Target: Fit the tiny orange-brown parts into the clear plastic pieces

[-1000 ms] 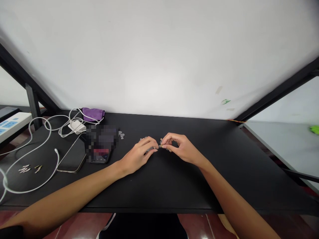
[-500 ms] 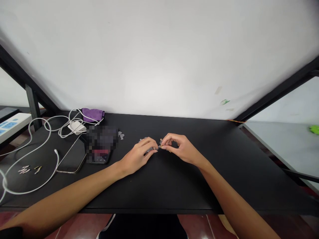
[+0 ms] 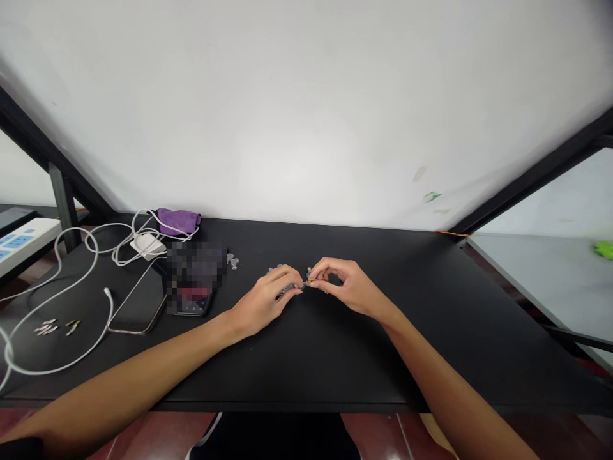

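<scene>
Small silvery metal piece (image 3: 304, 283), pinched just above the middle of the matte black rectangular tabletop (image 3: 431, 332) where the fingertips of both hands met; whether it was one part or two mating parts was too small to tell. Left hand (image 3: 265, 299) was curled shut, thumb and forefinger clamped on one end; right hand (image 3: 348, 286) was likewise closed, fingertips gripping the other end. Risk, as judged: the small silvery metal piece looked hard, smooth and slender, so a slackened or twisted pinch could let it slip, and on the dark, low-sheen surface it might roll away and be hard to find, or mix with the few small clear plastic bits (image 3: 233, 260) lying near the left hand. Well apart at the left lay a glossy dark flat smartphone (image 3: 138, 303), a limp white rubbery charging cable (image 3: 108, 294) in loose loops, a white square plastic charger (image 3: 146, 243), a soft crumpled purple cloth (image 3: 178, 220) and a cluster of tiny pointed metal pins (image 3: 48, 327)
</scene>
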`<state>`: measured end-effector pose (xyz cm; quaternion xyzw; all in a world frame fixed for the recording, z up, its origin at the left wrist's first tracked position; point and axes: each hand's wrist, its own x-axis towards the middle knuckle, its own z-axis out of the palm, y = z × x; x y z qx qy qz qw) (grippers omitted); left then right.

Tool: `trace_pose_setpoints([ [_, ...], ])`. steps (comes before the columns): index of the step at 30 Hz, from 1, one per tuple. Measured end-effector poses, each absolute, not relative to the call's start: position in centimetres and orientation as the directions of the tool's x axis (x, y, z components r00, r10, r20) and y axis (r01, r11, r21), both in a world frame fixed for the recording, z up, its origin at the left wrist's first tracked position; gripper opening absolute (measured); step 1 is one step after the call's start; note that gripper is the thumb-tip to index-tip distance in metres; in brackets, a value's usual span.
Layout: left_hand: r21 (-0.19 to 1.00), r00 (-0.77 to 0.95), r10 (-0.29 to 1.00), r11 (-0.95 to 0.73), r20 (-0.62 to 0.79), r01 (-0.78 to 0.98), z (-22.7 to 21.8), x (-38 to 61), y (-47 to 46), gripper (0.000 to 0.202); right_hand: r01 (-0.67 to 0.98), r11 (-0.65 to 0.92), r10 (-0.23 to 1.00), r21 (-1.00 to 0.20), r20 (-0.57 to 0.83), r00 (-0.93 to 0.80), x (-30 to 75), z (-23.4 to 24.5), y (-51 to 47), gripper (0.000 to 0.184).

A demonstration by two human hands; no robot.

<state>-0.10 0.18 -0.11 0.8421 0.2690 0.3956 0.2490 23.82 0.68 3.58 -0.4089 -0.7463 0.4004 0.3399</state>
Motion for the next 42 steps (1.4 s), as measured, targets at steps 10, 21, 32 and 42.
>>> trace_pose_setpoints([
  [10, 0.618, 0.536, 0.642, -0.743, 0.548, 0.258, 0.2, 0.0, 0.0, 0.017, 0.324, 0.330, 0.879, -0.886, 0.164, -0.448, 23.8, 3.6, 0.7, 0.023],
  [21, 0.772, 0.348, 0.772, -0.611, 0.533, 0.176, 0.4, 0.4, 0.2, 0.009, 0.244, 0.270, 0.904, -0.931, 0.157, -0.398, 23.3, 3.5, 0.4, 0.028],
  [32, 0.889, 0.316, 0.852, -0.456, 0.418, 0.052, -0.4, 0.4, 0.4, 0.013, 0.243, 0.320, 0.890, -0.916, 0.202, -0.409, 23.3, 2.9, 0.5, 0.021],
  [42, 0.857, 0.309, 0.834, -0.506, 0.457, 0.097, -0.5, 0.4, 0.4, 0.009, 0.290, 0.369, 0.875, -0.883, 0.225, -0.430, 23.1, 3.3, 0.1, 0.017],
])
